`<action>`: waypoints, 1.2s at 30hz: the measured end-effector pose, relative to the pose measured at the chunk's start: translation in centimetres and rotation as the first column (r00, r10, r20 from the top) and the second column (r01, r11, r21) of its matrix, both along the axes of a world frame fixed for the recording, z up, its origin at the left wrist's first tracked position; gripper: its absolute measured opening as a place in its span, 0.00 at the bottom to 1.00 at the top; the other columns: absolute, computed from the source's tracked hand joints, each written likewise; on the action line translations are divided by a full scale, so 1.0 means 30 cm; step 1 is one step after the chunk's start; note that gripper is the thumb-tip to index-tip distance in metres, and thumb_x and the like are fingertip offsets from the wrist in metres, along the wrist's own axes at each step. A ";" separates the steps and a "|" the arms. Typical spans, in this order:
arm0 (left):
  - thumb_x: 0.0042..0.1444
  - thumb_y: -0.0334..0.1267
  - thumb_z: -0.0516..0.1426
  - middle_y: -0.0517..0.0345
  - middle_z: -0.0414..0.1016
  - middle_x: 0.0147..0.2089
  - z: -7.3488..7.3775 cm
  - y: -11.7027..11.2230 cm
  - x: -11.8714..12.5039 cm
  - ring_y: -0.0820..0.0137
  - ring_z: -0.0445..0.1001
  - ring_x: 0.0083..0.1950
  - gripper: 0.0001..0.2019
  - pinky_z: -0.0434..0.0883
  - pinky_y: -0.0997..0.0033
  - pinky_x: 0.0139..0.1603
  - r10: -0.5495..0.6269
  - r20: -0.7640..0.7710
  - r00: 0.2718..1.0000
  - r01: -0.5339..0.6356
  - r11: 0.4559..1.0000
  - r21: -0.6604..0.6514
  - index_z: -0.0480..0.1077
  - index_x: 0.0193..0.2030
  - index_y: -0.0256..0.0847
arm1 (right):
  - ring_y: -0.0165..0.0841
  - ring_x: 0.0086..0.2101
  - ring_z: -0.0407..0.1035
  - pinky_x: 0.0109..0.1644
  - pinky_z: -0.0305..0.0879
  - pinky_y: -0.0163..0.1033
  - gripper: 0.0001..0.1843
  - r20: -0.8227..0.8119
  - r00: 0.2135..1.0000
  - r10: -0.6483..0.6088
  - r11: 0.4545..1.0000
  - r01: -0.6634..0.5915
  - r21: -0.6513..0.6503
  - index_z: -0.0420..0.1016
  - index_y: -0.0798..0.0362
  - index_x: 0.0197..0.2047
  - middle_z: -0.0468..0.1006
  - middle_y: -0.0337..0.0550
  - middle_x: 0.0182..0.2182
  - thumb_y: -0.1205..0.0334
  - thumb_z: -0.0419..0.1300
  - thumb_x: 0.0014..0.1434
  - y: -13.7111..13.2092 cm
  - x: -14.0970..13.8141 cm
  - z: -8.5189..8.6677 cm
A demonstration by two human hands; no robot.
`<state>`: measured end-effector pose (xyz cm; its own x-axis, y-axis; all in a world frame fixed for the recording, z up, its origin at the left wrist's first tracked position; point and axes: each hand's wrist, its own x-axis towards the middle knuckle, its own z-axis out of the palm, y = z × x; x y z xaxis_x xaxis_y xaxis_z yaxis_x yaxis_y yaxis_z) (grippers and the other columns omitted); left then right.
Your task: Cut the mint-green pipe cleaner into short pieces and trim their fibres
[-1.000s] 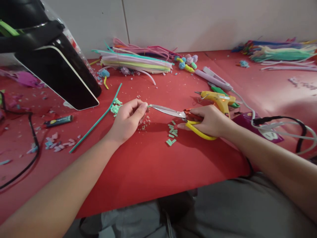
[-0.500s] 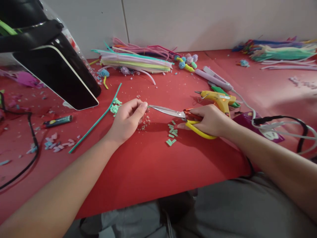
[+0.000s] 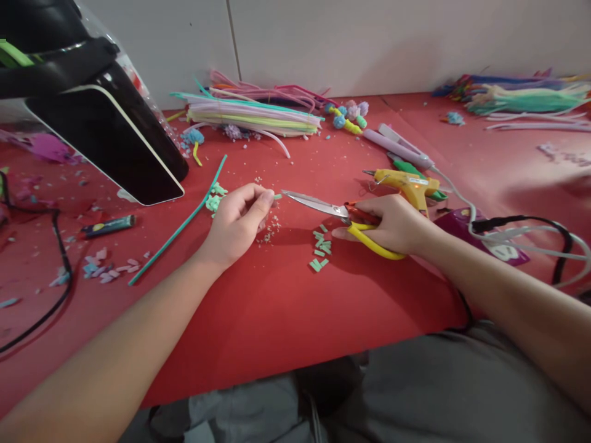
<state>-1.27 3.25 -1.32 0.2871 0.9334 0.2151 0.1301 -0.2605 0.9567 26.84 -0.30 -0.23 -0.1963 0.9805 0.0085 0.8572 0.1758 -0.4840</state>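
Containers first: a glossy black cylindrical body [image 3: 159, 135] stands tilted near the worktop's [image 3: 258, 320] back edge, left part, with a flat white-rimmed black panel [image 3: 115, 144] on its near side. Can't see inside it. Green strips [image 3: 16, 54] show by its black band [image 3: 60, 72]

Left hand [image 3: 242, 218]: thumb and fingers pinched on a small green piece [image 3: 277, 197], mid-worktop, end poking out. Right hand [image 3: 392, 224]: gripping the scissors [image 3: 318, 203] by yellow and orange-red handles, metal blades nearly together, tips just beside the piece's end

Materials: flat rectangular green offcuts [image 3: 316, 265] below the blades, toward the front edge. Fuzzy mint clump [image 3: 213, 204] just left of the left hand, beside a slim teal chenille stem [image 3: 178, 231]. Fine pale crumbs [image 3: 272, 231] between the hands. Banded fuzzy pastel chenille stems [image 3: 253, 117] along the back edge. Hard yellow glue gun [image 3: 410, 184] behind the right hand; worktop smooth red
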 end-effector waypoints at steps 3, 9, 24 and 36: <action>0.66 0.43 0.57 0.62 0.62 0.24 0.001 0.002 0.001 0.75 0.61 0.24 0.13 0.60 0.72 0.24 0.002 -0.004 1.000 -0.002 1.000 0.017 0.67 0.31 0.41 | 0.27 0.23 0.46 0.28 0.46 0.40 0.39 0.010 1.000 0.001 1.000 -0.001 -0.004 0.49 0.49 0.21 0.53 0.34 0.18 0.24 0.62 0.48 0.001 -0.001 -0.003; 0.66 0.44 0.57 0.62 0.62 0.24 0.005 -0.002 0.001 0.75 0.61 0.24 0.14 0.59 0.71 0.24 -0.002 -0.018 1.000 0.003 1.000 0.027 0.66 0.30 0.41 | 0.28 0.23 0.46 0.27 0.46 0.40 0.39 0.020 1.000 0.012 1.000 -0.012 0.002 0.50 0.49 0.20 0.53 0.34 0.18 0.24 0.63 0.47 0.004 -0.002 0.001; 0.66 0.43 0.57 0.62 0.62 0.24 0.010 -0.003 0.007 0.75 0.61 0.24 0.14 0.60 0.73 0.24 0.009 -0.011 1.000 -0.009 1.000 0.010 0.66 0.30 0.41 | 0.28 0.23 0.47 0.28 0.47 0.40 0.37 0.020 1.000 -0.008 1.000 0.008 0.008 0.50 0.49 0.21 0.54 0.34 0.18 0.25 0.62 0.49 0.001 0.000 -0.005; 0.66 0.46 0.57 0.63 0.61 0.23 0.007 -0.001 0.001 0.75 0.60 0.23 0.15 0.58 0.71 0.23 0.017 -0.043 0.999 -0.016 1.000 0.023 0.67 0.30 0.41 | 0.28 0.23 0.47 0.28 0.47 0.41 0.37 0.005 1.000 0.015 1.000 -0.015 0.013 0.52 0.49 0.20 0.55 0.35 0.18 0.26 0.62 0.49 0.001 0.001 -0.008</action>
<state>-1.22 3.22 -1.11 0.2810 0.9333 0.2237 0.1756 -0.2791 0.9441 26.88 -0.26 -0.49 -0.2112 0.9773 0.0198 0.8568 0.1948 -0.4774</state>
